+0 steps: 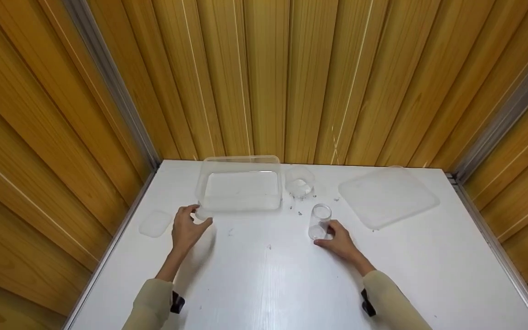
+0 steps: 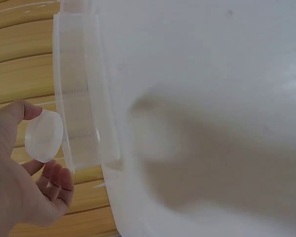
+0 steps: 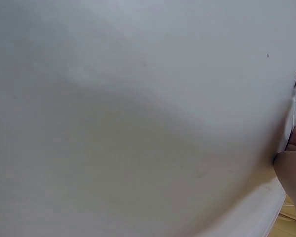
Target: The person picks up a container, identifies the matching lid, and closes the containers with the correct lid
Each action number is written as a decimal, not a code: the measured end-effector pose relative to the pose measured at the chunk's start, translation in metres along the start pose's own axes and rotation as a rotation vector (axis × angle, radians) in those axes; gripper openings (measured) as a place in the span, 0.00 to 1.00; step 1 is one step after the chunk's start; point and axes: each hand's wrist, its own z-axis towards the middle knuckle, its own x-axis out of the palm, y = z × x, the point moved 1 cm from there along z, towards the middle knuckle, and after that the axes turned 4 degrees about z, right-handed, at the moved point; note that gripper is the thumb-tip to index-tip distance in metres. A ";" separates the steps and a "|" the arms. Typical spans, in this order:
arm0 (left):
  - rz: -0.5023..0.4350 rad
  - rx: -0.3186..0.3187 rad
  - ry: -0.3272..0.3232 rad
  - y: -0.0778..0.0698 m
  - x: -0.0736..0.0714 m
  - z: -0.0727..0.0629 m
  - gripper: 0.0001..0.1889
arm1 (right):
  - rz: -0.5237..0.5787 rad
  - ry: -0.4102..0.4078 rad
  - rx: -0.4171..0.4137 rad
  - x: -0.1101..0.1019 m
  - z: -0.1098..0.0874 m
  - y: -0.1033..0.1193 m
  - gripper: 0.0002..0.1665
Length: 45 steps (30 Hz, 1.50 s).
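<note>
My left hand pinches a small round translucent lid by its edge, between thumb and fingers, above the table. In the head view this lid is faint, just in front of the large clear container's near left corner. The large rectangular container stands open at the back of the table. On the right, my right hand grips a clear cylindrical jar low on its side. The jar stands upright with its open mouth up. In the right wrist view only part of the hand shows at the right edge.
A small translucent lid lies left of my left hand. A small clear tub stands beside the large container, with tiny bits scattered near it. A large translucent lid lies at the right. Wood-patterned walls enclose the white table.
</note>
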 end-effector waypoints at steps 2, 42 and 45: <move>-0.032 0.048 -0.013 -0.010 0.001 0.000 0.27 | -0.006 -0.004 -0.001 0.001 -0.001 0.000 0.39; -0.560 0.260 0.426 -0.137 0.093 -0.004 0.30 | -0.002 -0.057 0.004 0.014 0.005 0.004 0.35; -0.574 0.282 0.429 -0.142 0.094 -0.003 0.31 | -0.016 -0.053 0.008 0.013 0.006 0.006 0.34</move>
